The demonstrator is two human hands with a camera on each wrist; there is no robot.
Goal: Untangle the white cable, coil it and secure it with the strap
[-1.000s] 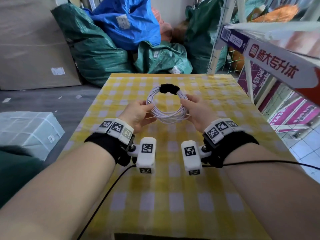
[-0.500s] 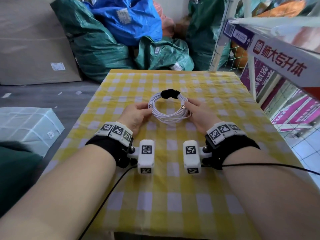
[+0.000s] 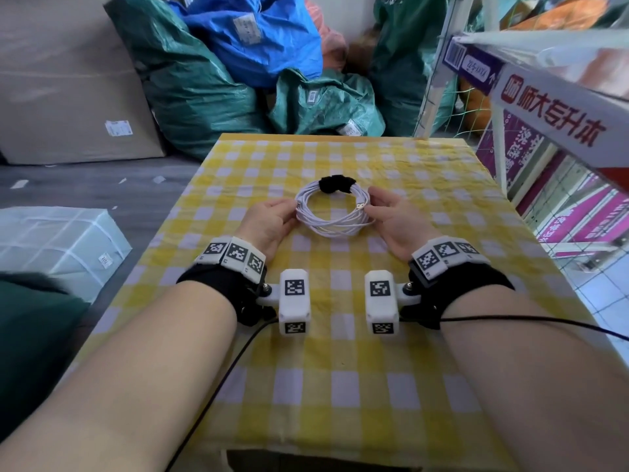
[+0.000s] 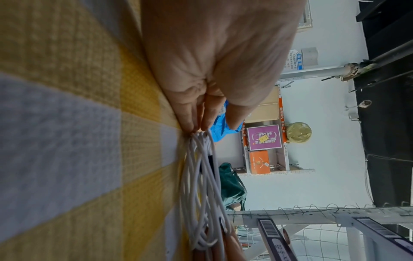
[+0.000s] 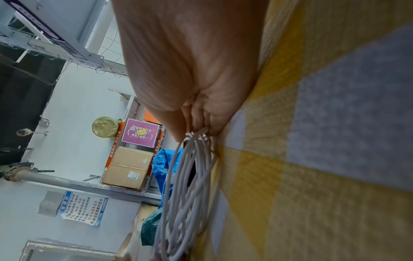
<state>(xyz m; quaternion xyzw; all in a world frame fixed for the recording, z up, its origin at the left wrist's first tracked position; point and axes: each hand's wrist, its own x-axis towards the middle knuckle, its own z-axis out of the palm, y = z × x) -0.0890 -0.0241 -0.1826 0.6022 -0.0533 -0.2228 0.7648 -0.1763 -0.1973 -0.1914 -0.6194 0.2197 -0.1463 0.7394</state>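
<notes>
Nearest, the left hand (image 3: 269,221) pinches the white cable (image 3: 332,216) coil at nine o'clock, the right hand (image 3: 396,221) at three (both grasping), on the checked tablecloth (image 3: 340,386); black strap (image 3: 335,184) at twelve.

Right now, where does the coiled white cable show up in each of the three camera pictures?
Head: white cable at centre, between both hands.
Left wrist: loops hang from the fingertips, lower centre.
Right wrist: loops below the fingertips, lower centre.
Shared landmark: the yellow checked tablecloth under the coil.
</notes>
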